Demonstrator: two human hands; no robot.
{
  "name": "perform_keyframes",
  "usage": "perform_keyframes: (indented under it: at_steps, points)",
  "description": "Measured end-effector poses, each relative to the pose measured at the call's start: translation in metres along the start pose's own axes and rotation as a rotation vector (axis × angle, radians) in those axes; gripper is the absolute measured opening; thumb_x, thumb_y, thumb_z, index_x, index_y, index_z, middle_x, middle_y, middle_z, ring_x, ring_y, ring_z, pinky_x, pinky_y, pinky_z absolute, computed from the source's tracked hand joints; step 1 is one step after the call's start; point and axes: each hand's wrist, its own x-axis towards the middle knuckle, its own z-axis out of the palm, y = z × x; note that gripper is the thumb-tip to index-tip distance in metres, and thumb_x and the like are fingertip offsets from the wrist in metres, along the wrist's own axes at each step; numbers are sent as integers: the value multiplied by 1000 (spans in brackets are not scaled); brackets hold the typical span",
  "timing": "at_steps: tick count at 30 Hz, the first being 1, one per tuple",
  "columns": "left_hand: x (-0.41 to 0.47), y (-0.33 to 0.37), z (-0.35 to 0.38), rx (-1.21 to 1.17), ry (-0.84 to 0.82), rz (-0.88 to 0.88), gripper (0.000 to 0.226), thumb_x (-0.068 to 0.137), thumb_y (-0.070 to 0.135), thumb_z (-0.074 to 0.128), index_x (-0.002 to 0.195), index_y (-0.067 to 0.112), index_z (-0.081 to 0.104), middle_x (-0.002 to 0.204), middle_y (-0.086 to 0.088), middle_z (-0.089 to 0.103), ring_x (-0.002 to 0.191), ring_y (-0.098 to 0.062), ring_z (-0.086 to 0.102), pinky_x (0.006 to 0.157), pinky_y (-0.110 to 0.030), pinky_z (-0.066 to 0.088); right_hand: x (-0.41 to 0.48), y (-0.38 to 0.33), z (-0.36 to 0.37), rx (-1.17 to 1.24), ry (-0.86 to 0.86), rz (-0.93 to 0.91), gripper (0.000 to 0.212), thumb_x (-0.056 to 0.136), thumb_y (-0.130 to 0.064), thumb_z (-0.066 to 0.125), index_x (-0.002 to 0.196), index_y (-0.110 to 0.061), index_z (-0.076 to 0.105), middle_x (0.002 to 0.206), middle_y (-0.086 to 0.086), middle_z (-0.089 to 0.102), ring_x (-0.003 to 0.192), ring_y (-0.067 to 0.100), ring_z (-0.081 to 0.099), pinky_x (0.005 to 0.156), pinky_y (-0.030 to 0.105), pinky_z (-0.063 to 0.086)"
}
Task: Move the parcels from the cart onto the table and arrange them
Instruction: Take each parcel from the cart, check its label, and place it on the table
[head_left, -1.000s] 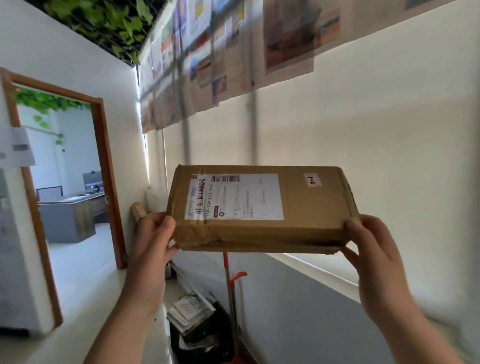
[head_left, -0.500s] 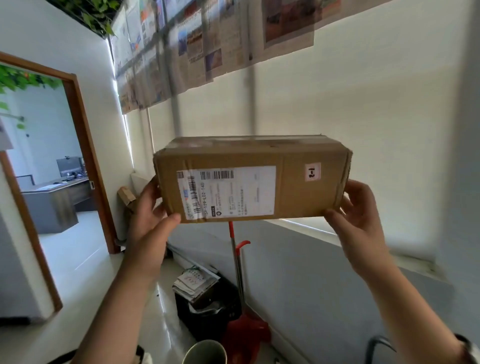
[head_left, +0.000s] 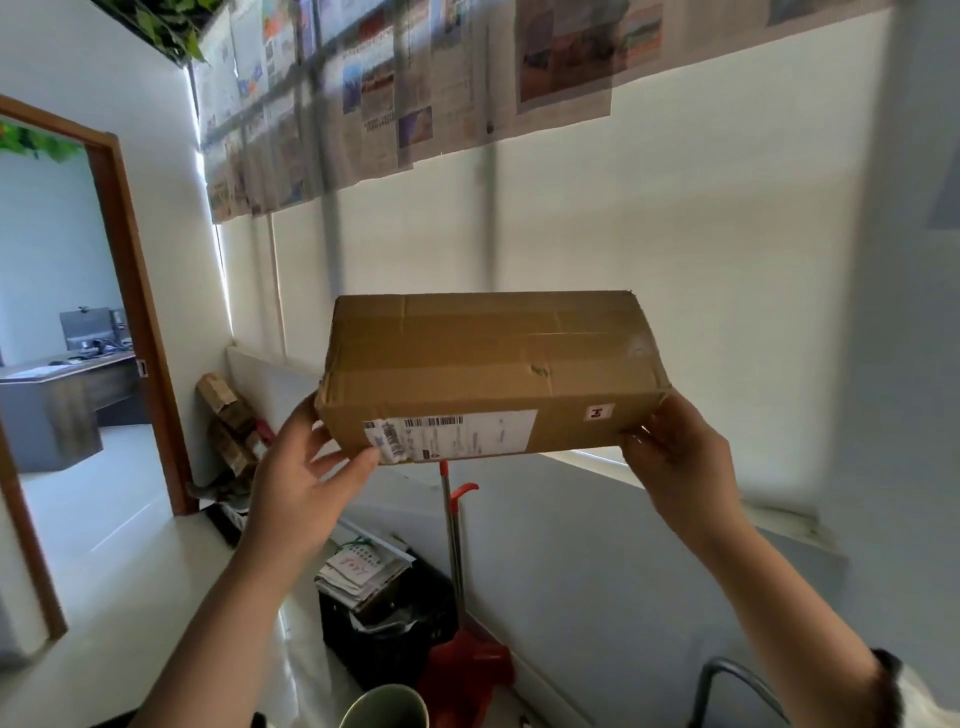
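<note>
Now the parcel (head_left: 488, 374) hangs in mid-air, pinched by its short ends between the left hand (head_left: 306, 483) and right hand (head_left: 680, 462), fingers spread. With only fingertip contact, it could slip and drop toward the bin (head_left: 395, 623) below.

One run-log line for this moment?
phase: carrying | parcel: aloft, label facing camera | left hand: gripping left end | right hand: gripping right end | table: not visible
</note>
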Motion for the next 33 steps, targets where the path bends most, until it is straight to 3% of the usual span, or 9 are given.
perform_keyframes:
  at_steps: [2,6,10,17,21,25,27,29,33]
  points:
    - [5,18,-5,70,20,67,36,81,11,67,104,38,56,109,4,64,103,-11,62,70,-13,53,4,-14,-7,20,-35,-8,52,77,15,55,96,-32,66,88,-22,72,89,-3,66,78,18,52]
    - [17,50,-10,154,60,21,10,87,29,61,87,39,59,86,14,66,74,2,65,54,-8,48,11,-35,-20,62,-86,-27,50,82,6,62,95,-43,63,79,-34,67,82,-12,64,71,5,47]
    - [28,56,-14,118,44,-244,25,84,46,61,79,22,68,77,-2,71,77,-21,68,70,-37,56,12,-41,-27,129,-204,25,33,85,-11,65,105,-36,63,85,-31,69,85,-13,63,69,1,43]
    - [17,54,-3,178,19,-418,40,85,54,56,73,16,64,81,-10,69,85,-30,66,83,-49,55,4,-29,-28,103,-262,97,23,85,-21,65,101,-39,64,89,-24,72,85,-7,65,73,8,49]
    - [11,71,-5,147,82,-245,35,91,49,48,71,22,58,81,-8,65,85,-28,63,83,-43,51,13,-25,-34,204,-214,146,20,84,-26,64,103,-29,67,92,-12,74,87,2,67,76,18,55]
    - [0,95,-6,193,42,95,11,89,37,58,92,31,66,89,20,60,85,7,55,73,-14,42,18,-6,-36,392,-246,326,51,63,-53,74,97,-16,67,83,-5,74,80,7,69,69,17,55]
    - [-6,101,-2,312,33,278,30,82,43,61,109,31,63,92,19,58,86,10,53,74,-4,39,12,9,-26,525,-254,458,29,84,-43,62,82,-14,62,65,-5,67,63,3,66,63,15,54]
    - [-12,103,4,421,19,420,47,75,50,55,114,25,64,92,12,57,83,5,51,74,-1,37,3,26,-11,590,-237,578,30,98,-26,42,75,-13,56,55,-5,59,52,2,61,57,14,53]
    - [-18,102,13,516,17,466,57,74,55,49,114,17,66,91,10,54,85,-1,49,70,-4,36,-22,44,11,709,-280,669,31,82,-35,55,94,-7,60,70,-1,72,68,7,70,62,19,56]
